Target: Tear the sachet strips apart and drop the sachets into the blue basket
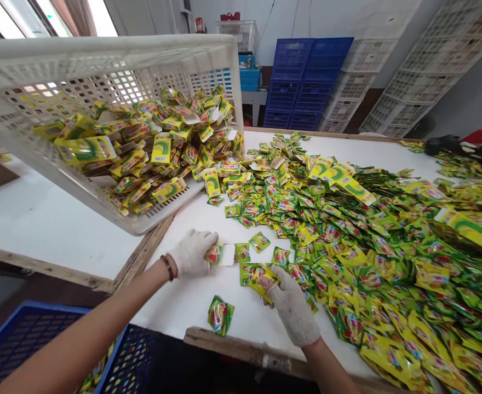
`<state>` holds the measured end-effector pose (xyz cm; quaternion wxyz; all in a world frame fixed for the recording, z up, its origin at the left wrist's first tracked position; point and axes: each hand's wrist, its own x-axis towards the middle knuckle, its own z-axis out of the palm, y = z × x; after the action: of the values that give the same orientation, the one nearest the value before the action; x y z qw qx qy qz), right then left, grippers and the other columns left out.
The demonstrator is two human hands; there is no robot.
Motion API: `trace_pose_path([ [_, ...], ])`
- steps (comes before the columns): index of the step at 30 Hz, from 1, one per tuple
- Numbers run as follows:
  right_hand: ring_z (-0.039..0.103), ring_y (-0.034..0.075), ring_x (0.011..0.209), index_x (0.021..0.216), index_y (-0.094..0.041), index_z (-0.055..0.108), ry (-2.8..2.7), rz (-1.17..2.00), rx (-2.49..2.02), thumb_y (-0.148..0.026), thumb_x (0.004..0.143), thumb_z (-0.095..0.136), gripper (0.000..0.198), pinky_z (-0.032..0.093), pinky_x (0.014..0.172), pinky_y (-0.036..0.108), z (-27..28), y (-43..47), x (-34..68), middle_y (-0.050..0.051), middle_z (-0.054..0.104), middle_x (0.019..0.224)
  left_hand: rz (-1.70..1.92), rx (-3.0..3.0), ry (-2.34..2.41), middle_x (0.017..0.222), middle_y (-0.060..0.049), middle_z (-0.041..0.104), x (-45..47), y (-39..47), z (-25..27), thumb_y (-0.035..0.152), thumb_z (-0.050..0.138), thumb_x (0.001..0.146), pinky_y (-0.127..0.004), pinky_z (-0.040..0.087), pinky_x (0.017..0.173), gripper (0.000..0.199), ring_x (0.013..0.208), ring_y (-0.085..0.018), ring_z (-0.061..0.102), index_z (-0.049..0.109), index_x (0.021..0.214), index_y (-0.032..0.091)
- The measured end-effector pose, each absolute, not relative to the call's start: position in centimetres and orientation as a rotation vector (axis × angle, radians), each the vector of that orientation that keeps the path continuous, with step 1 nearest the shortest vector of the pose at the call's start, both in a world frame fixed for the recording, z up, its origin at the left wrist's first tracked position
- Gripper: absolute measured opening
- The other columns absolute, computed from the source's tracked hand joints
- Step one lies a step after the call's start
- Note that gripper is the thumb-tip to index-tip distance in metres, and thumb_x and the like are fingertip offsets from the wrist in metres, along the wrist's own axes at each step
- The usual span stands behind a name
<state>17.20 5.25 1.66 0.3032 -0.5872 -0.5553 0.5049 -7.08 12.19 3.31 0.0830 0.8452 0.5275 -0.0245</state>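
Note:
My gloved left hand (192, 253) is closed on a small printed carton (226, 255), whose white open flap points right. Pinched in my gloved right hand (292, 306) are green and yellow sachets (257, 275), held a little above the white table (171, 306); how many I cannot tell. A few loose sachets lie between and beyond the hands, among them one green sachet (259, 242). Near the table's front edge lies another single sachet (220, 316). To the right spreads a large heap of sachets (360, 257).
A white plastic crate (236, 82) lies tipped on its side at left, with yellow cartons (89, 149) spilling out. Below the table stands a blue crate (35, 312). Stacked blue crates (290, 82) and white crates (409, 98) line the back. A wooden strip (241, 343) edges the table.

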Motion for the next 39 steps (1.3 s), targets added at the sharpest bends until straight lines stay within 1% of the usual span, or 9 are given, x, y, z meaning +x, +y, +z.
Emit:
trace_pose_path([
  [3,0.056,0.013,0.059,0.094,-0.016,0.054,-1.549,1.177,-1.593,-0.047,0.085,0.041,0.036,0.045,0.058,0.025,1.2,5.6,16.6,0.003,0.060,0.074,0.165,2.334,1.589,0.093,-0.008,0.056,-5.2,8.3,3.0,0.024,0.054,0.062,-0.033,0.043,0.072,0.033,0.083,-0.023,0.054,0.048,0.094,0.018],
  [9,0.060,0.019,0.086,0.098,-0.017,0.063,-2.001,1.021,-1.522,-0.038,0.083,0.046,0.031,0.045,0.076,0.027,1.2,6.1,17.4,0.007,0.067,0.094,0.300,2.146,1.608,0.098,-0.008,0.054,-2.9,4.8,2.7,0.023,0.057,0.061,-0.035,0.044,0.079,0.036,0.090,-0.023,0.052,0.049,0.096,0.017],
  [14,0.060,0.019,0.079,0.090,-0.017,0.066,-2.217,1.106,-1.522,-0.031,0.078,0.052,0.023,0.045,0.073,0.028,3.1,6.8,17.9,0.006,0.067,0.085,0.365,2.184,1.512,0.102,-0.008,0.053,-1.9,4.3,1.8,0.022,0.057,0.063,-0.035,0.044,0.081,0.037,0.094,-0.023,0.051,0.049,0.099,0.018],
  [18,0.056,0.013,0.059,0.097,-0.015,0.058,-1.968,1.412,-1.558,-0.030,0.075,0.051,0.027,0.044,0.053,0.024,3.7,6.9,18.0,0.004,0.063,0.077,0.399,2.208,1.582,0.102,-0.007,0.053,-1.4,3.7,1.2,0.022,0.056,0.066,-0.035,0.044,0.081,0.035,0.094,-0.023,0.051,0.049,0.100,0.019],
  [20,0.050,0.010,0.050,0.086,-0.016,0.055,-1.847,1.500,-1.541,-0.031,0.076,0.048,0.019,0.040,0.046,0.021,3.4,6.6,18.1,-0.001,0.057,0.065,0.369,2.212,1.626,0.103,-0.007,0.053,-1.3,3.6,1.4,0.022,0.057,0.065,-0.035,0.044,0.082,0.037,0.095,-0.023,0.051,0.049,0.102,0.020],
  [25,0.046,0.010,0.054,0.056,-0.017,0.049,-1.969,1.086,-1.592,-0.022,0.072,0.048,0.017,0.037,0.054,0.021,3.3,5.7,17.9,-0.002,0.049,0.054,0.346,2.275,1.615,0.104,-0.008,0.053,-0.5,3.4,1.8,0.023,0.056,0.068,-0.036,0.045,0.082,0.034,0.095,-0.024,0.050,0.050,0.101,0.018],
  [30,0.039,0.008,0.034,0.085,-0.017,0.057,-1.716,1.643,-1.545,-0.038,0.083,0.038,0.028,0.031,0.039,0.018,3.9,4.6,18.1,-0.006,0.044,0.040,0.395,2.214,1.673,0.105,-0.010,0.052,0.2,3.2,1.6,0.023,0.056,0.068,-0.038,0.044,0.084,0.037,0.097,-0.025,0.049,0.051,0.105,0.015],
  [34,0.039,0.007,0.031,0.077,-0.018,0.047,-1.753,1.886,-1.328,-0.041,0.082,0.040,0.025,0.029,0.035,0.016,3.5,4.2,18.9,-0.008,0.042,0.039,0.479,2.185,1.621,0.106,-0.011,0.052,0.9,2.9,1.4,0.021,0.056,0.069,-0.039,0.043,0.085,0.038,0.099,-0.026,0.048,0.051,0.107,0.015],
  [39,0.050,0.008,0.045,0.064,-0.017,0.053,-2.186,1.472,-1.270,-0.024,0.076,0.045,0.016,0.040,0.048,0.019,3.3,5.4,19.2,-0.003,0.052,0.052,0.496,1.796,1.323,0.089,-0.007,0.059,1.6,2.9,1.8,0.031,0.050,0.079,-0.036,0.044,0.078,0.018,0.084,-0.022,0.055,0.056,0.089,0.017],
])
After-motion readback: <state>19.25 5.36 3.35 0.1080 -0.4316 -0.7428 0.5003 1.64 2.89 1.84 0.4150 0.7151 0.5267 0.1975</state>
